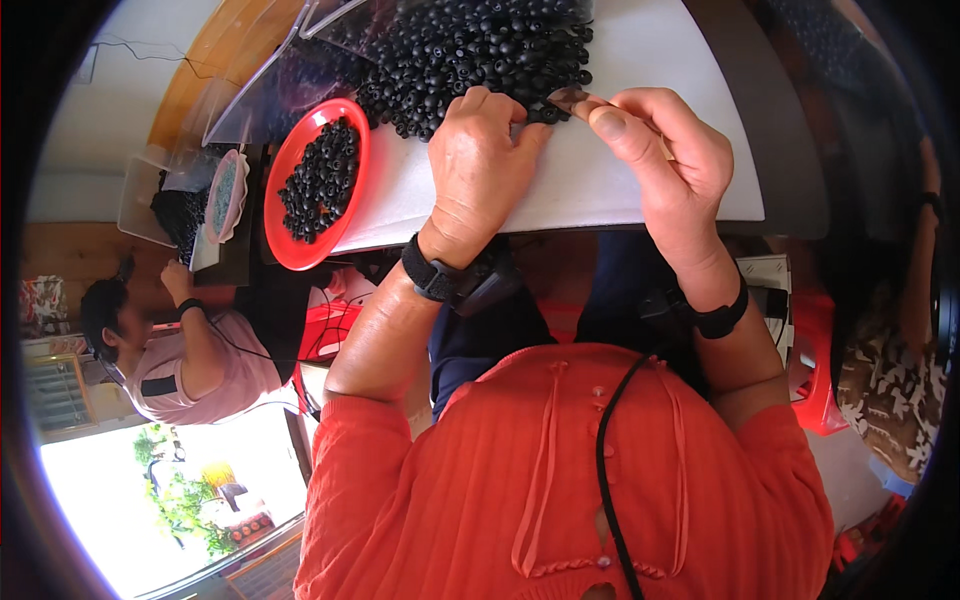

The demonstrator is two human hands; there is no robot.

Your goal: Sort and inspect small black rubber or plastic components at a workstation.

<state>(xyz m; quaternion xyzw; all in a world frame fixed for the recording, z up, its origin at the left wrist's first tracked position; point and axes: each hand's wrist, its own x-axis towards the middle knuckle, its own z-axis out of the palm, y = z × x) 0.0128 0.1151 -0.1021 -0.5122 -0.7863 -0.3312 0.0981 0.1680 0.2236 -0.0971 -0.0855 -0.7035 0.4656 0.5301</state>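
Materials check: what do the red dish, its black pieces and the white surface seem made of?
Red dish: probably plastic, glossy, from its shiny rim. Black pieces: satin, with small highlights; plastic or rubber, unclear. White surface: smooth, evenly coloured, perhaps plastic or laminate.

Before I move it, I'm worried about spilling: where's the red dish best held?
Probably the bare near rim of the red dish, from the person's side: black pieces fill its middle, while the clear panel and larger pile crowd its far end.

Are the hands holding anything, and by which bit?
The right hand holds a small brown tool by the end nearer the palm, its tip sticking out. Whether the left hand, at the small black pieces, holds any can't be told.
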